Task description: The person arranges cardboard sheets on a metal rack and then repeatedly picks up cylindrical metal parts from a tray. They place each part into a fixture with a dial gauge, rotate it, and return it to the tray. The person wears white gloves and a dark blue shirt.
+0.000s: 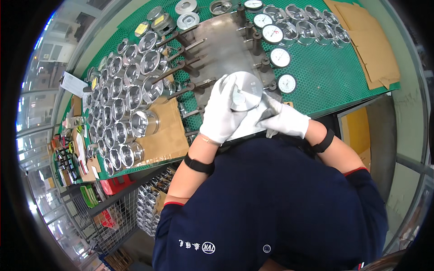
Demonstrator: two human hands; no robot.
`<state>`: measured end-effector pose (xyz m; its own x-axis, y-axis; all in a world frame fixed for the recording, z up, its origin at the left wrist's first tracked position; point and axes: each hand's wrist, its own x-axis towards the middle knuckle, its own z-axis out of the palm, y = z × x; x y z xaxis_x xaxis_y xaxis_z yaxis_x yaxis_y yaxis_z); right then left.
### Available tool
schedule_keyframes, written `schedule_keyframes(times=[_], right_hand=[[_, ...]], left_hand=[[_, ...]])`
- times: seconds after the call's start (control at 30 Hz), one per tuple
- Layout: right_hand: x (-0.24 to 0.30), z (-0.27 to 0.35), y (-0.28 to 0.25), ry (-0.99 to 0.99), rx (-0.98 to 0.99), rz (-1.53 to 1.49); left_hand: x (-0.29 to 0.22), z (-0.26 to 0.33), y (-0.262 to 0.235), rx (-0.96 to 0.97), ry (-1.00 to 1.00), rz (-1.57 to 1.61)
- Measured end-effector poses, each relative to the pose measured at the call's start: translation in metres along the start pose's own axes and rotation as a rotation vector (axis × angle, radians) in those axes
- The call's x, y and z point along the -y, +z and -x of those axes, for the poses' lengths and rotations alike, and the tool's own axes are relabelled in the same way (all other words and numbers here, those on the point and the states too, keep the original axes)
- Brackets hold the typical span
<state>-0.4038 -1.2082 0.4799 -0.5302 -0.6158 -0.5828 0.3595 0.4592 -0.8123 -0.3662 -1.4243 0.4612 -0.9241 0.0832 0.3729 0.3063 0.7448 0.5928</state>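
Observation:
A round silver piston [247, 88], its flat crown facing up and marked by a shallow recess, is held just above the near end of a steel plate. My left hand [220, 113], in a white glove, grips its left side, with fingers reaching over the crown. On the lower right, my gloved right hand [287, 121] is closed, its fingertips close to the piston's edge. Whatever lies in those fingers is mostly hidden; something greyish shows there. White material [248, 121], perhaps cloth or paper, shows between the hands below the piston.
The steel plate [221, 38] carries dark clamp posts with rods on both sides. Dial gauges [280, 58] line its right side. Rows of pistons [118, 108] stand on cardboard at left, more [306, 30] at far right. Flat cardboard [366, 49] lies at the green table's right end.

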Motion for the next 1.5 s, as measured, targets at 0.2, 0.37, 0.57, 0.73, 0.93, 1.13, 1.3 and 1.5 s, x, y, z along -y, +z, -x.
schedule_keyframes(times=[0.2, 0.37, 0.57, 0.73, 0.93, 1.13, 1.3, 1.5], right_hand=[[0.006, 0.019, -0.023, -0.500, -0.197, -0.056], [-0.017, 0.045, -0.108, -0.465, -0.497, -0.165], [-0.108, 0.028, -0.271, -0.121, -0.974, -0.420], [-0.179, -0.007, -0.389, 0.176, -1.084, -0.795], [-0.202, -0.032, -0.417, -0.027, -1.204, -1.040], [-0.159, -0.012, -0.345, -0.299, -1.152, -0.607], [-0.055, -0.005, -0.211, -0.481, -0.804, -0.278], [0.031, -0.009, -0.040, -0.794, 0.147, 0.388]], left_hand=[[-0.054, 0.002, -0.042, 0.252, -0.669, 0.971], [-0.010, 0.004, -0.064, -0.183, -0.336, 0.336], [0.110, 0.068, -0.139, -0.225, -0.513, -0.818], [0.156, 0.109, -0.160, 0.081, -0.830, -0.729], [0.150, 0.107, -0.136, 0.082, -0.726, -1.047], [0.106, 0.118, -0.133, 0.088, -1.056, -0.928], [0.030, 0.108, -0.134, -0.621, -0.984, 0.262], [-0.042, 0.063, -0.111, -0.146, -0.659, 0.402]])
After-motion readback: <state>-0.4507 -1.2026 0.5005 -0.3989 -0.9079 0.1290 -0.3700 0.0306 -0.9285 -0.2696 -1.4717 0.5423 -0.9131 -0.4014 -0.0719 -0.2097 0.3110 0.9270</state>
